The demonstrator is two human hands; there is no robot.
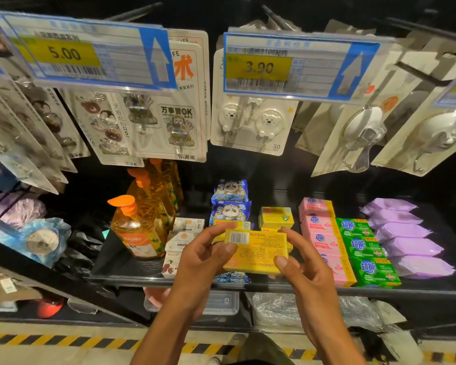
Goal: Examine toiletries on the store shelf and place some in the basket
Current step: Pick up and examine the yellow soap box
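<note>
Head view: I hold the yellow soap box [256, 250] up in front of the shelf [121, 267], near the other yellow soaps [275, 217], with its barcode side facing me. My left hand [203, 262] pinches one short end and my right hand [306, 267] pinches the other, thumbs on the front. I think the box is stiff, smooth card with a hard bar inside, small but a bit heavy. The short ends look like the safest place to hold. I cannot see a basket.

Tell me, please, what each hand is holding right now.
Left hand: grips the yellow box at its left end.
Right hand: grips the same box's right end.
</note>
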